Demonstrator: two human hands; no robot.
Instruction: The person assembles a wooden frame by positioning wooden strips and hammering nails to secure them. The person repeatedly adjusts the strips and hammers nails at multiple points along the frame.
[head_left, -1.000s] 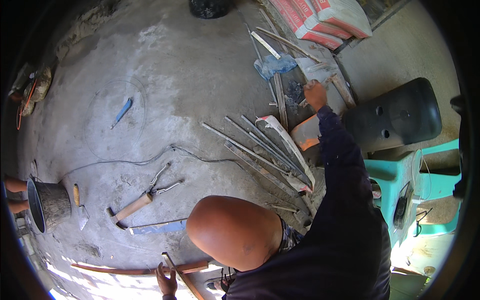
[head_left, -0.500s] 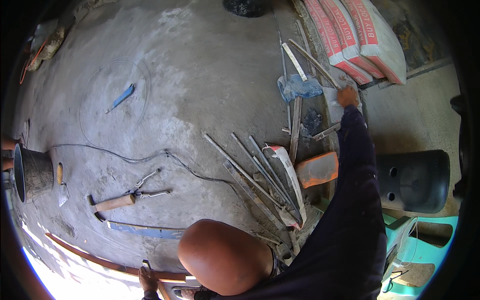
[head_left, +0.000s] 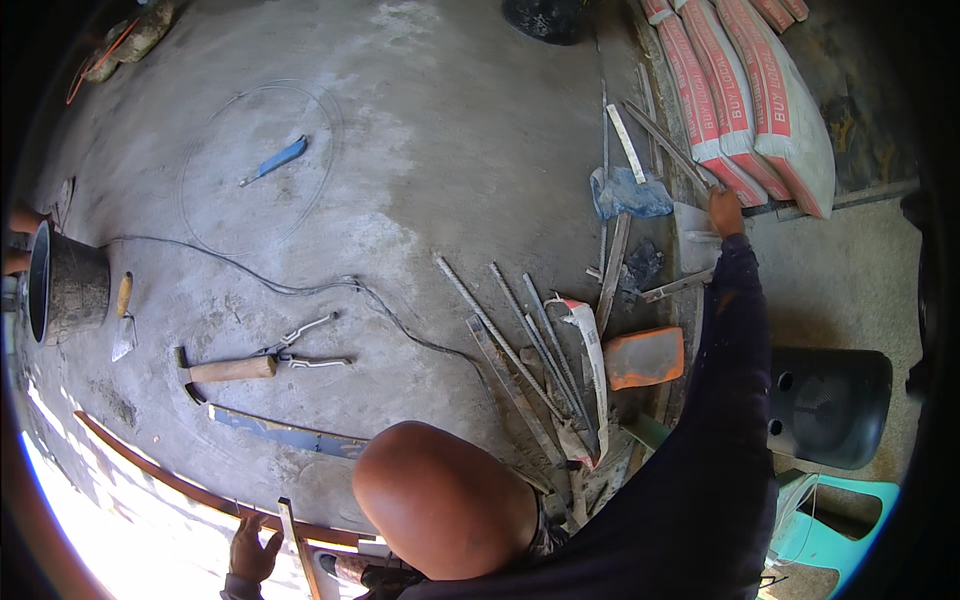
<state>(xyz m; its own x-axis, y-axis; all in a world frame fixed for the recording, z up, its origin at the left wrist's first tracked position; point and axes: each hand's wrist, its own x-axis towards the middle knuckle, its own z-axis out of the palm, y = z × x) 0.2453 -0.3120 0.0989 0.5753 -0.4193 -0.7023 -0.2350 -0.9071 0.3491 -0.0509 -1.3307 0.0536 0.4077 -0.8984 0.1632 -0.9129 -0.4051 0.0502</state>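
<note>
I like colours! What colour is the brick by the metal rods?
Orange, in the head view: the brick.

You're shooting in hard daylight here, so most of the concrete floor is evenly bright and easy to read. The lower-left corner is totally blown out, pure white glare (sun hitting the floor there), and it swallows detail near your left hand. Shadows are short and crisp, tucked right under the hammer and the metal rods. Heavy fisheye bending toward the rim, with a black vignette all round. Centre's sharp; the edges go soft, and your right hand looks slightly smeared.
</note>
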